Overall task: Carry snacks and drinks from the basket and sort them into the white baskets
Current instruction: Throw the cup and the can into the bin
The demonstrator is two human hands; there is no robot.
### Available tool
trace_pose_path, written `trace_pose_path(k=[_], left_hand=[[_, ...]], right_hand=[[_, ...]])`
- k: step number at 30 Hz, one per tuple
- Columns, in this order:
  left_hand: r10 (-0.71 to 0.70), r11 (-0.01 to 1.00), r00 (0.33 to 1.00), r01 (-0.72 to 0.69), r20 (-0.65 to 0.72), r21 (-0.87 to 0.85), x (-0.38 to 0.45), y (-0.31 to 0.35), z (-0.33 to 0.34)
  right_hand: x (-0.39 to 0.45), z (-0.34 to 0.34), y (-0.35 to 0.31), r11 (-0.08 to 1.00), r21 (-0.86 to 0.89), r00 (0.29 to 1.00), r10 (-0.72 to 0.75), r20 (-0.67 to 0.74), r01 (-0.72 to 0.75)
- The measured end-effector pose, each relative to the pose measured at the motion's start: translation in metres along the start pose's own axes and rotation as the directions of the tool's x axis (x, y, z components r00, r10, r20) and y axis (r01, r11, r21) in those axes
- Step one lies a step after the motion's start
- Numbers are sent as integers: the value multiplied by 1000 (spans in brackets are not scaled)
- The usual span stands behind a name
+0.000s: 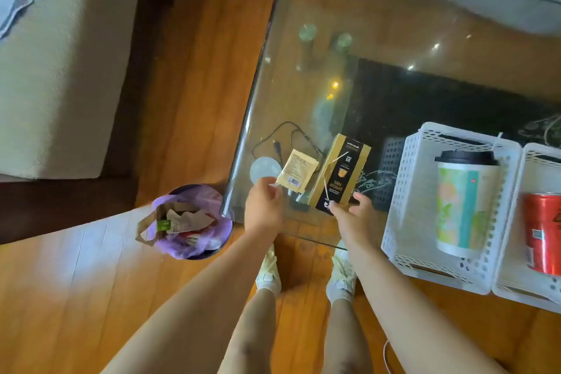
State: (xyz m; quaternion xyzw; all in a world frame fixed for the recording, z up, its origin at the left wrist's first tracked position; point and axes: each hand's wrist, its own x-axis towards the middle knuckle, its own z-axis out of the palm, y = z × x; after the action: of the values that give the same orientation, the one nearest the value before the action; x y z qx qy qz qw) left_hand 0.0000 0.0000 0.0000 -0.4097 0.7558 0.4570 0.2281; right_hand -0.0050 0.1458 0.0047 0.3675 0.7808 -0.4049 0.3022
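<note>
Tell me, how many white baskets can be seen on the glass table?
2. One white basket holds the paper cup; the second basket, cut off at the right edge, holds the red can. More may lie beyond the frame.

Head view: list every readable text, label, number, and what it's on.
"ESPRESSO FORTE", upside down: gold-and-black box, right hand on it.
Box's other print: too small.
Beige sachet, pinched by left hand: barcode, print blurred.
Paper cup, red can: nothing legible.

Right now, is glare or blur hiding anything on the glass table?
Head view: bright glints dot the table top, reflections haze the cable; sachet and box print is soft; wide-angle bends the edges; red can cut off.
</note>
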Motion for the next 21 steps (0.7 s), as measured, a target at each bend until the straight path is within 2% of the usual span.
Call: trace_pose_path(k=[3, 7, 13, 21], left_hand=[[96, 978, 994, -86, -46, 190, 27, 4, 13], [226, 899, 974, -197, -29, 391, 48, 4, 27], [296, 836, 953, -221, -72, 502, 55, 3, 35], [259, 814, 965, -194, -43, 548, 53, 6, 30]], right_hand=[[17, 11, -6, 993, -114, 997, -14, -82, 4], [28, 25, -5, 990, -135, 995, 32, -96, -45], [38, 31, 3, 995, -99, 995, -8, -101, -2], [41, 24, 4, 978, 207, 999, 21, -41, -12]])
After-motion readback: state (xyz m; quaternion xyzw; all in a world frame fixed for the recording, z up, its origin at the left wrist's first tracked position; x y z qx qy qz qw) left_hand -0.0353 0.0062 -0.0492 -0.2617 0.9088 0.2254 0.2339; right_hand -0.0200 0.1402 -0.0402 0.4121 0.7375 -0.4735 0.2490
